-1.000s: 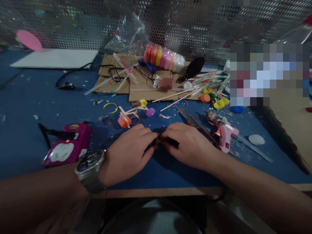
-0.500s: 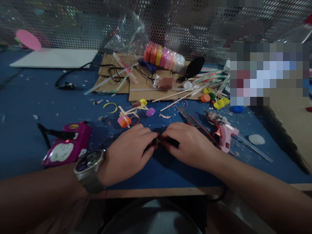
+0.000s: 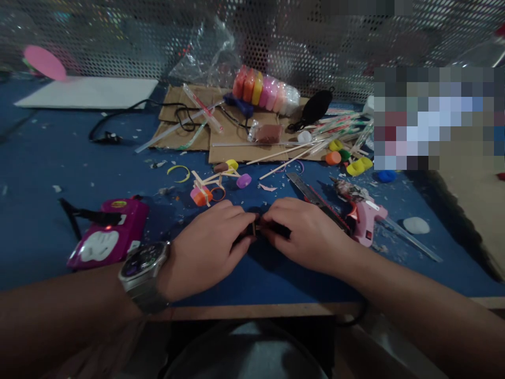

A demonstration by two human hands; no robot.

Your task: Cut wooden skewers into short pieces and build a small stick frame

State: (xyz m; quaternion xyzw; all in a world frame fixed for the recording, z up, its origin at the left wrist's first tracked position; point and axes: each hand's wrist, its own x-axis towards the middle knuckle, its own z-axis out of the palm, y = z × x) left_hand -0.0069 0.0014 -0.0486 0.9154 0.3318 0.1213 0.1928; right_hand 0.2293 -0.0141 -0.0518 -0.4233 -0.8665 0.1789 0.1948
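Observation:
My left hand point(image 3: 209, 247), with a watch point(image 3: 144, 273) on its wrist, is closed over the front of the blue table. Its thumb and fingers pinch one side of a small dark piece with a light brownish strip point(image 3: 255, 228). Close against it on the right, my right hand point(image 3: 307, 231) pinches the other side. Fingers cover most of the piece, so its kind cannot be made out. Just beyond the hands lies a small frame of sticks with coloured clay lumps point(image 3: 202, 195). A box cutter point(image 3: 315, 197) and a pink glue gun point(image 3: 365, 221) lie beside my right hand.
A magenta device point(image 3: 110, 231) with a lit red light stands left of my left hand. Farther back, cardboard point(image 3: 229, 153) holds straws, thin sticks and packed coloured clay point(image 3: 264, 92). Clay lumps point(image 3: 359, 167) lie at right. A perforated metal panel point(image 3: 130, 47) closes off the back.

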